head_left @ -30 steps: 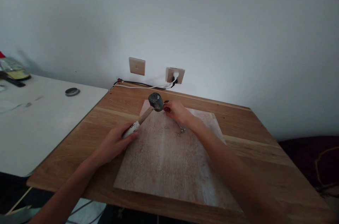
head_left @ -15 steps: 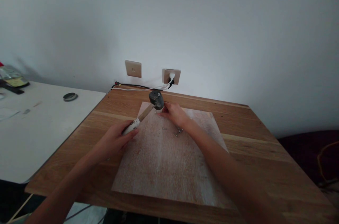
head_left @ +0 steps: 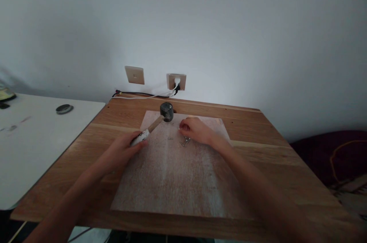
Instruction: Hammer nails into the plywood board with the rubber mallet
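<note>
My left hand [head_left: 126, 146] is wrapped round the white-painted handle of a mallet [head_left: 166, 112]. The mallet's dark head is over the far left part of a pale, worn wooden board [head_left: 169, 181]. My right hand [head_left: 193, 129] hovers low above the board, to the right of the mallet head, with its fingers pinched together. A tiny shiny tip shows at these fingers, apparently a nail; most of it is hidden. Several small metal nails [head_left: 185, 142] lie on the board just below my right hand.
The board lies on a brown wooden table [head_left: 258, 159] against a wall. A white table [head_left: 37, 139] adjoins on the left, bearing a round dark lid [head_left: 64, 109]. Cables [head_left: 143, 95] run along the back edge to a wall socket [head_left: 176, 81]. Dark red fabric [head_left: 323, 155] is at the right.
My right hand has drawn back from beside the mallet head, toward the right and nearer to me, by the loose nails. The mallet stays in my left hand. The view has turned slightly right.
</note>
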{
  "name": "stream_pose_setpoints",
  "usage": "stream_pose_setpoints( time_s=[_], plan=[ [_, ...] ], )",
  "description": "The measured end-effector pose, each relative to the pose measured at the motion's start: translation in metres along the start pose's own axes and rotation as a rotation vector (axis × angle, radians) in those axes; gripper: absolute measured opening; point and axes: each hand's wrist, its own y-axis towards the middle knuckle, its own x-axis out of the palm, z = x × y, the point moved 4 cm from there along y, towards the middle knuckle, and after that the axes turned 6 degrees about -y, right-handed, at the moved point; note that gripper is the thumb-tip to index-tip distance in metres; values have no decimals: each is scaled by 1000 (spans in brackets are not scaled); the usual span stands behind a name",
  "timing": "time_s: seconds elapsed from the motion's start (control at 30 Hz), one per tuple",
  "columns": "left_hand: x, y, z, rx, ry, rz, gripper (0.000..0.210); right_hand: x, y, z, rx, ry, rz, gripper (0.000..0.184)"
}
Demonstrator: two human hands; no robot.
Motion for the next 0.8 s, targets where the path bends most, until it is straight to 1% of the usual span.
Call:
stream_pose_setpoints(
  time_s=[0.1, 0.2, 0.27, 0.37, 0.47, 0.57, 0.8],
  plan=[
    [-4, -2, -2, -43, -74, 21, 48, 10, 8, -5, -11, -74, -10, 25],
    [-8, -5, -1, -82, -102, 43, 49, 13, 18, -6, -36, -74, 25, 27],
    [-8, -6, 2, -83, -105, 37, 47, 12, 26, -4, -45, 29, 74, 26],
    [-5, -8, 1, -109, -131, -5, 49, 11, 36, 2, -15, 225, 150, 24],
    [-1, -10, -2, -101, -133, -50, 52, 15, 42, 5, 8, 312, 163, 21],
    [1, -10, -2, -65, -113, -65, 51, 18, 42, 4, -2, 291, 163, 20],
    [2, -6, 4, -39, -106, -46, 51, 16, 40, 3, -4, 170, 188, 11]
  ],
)
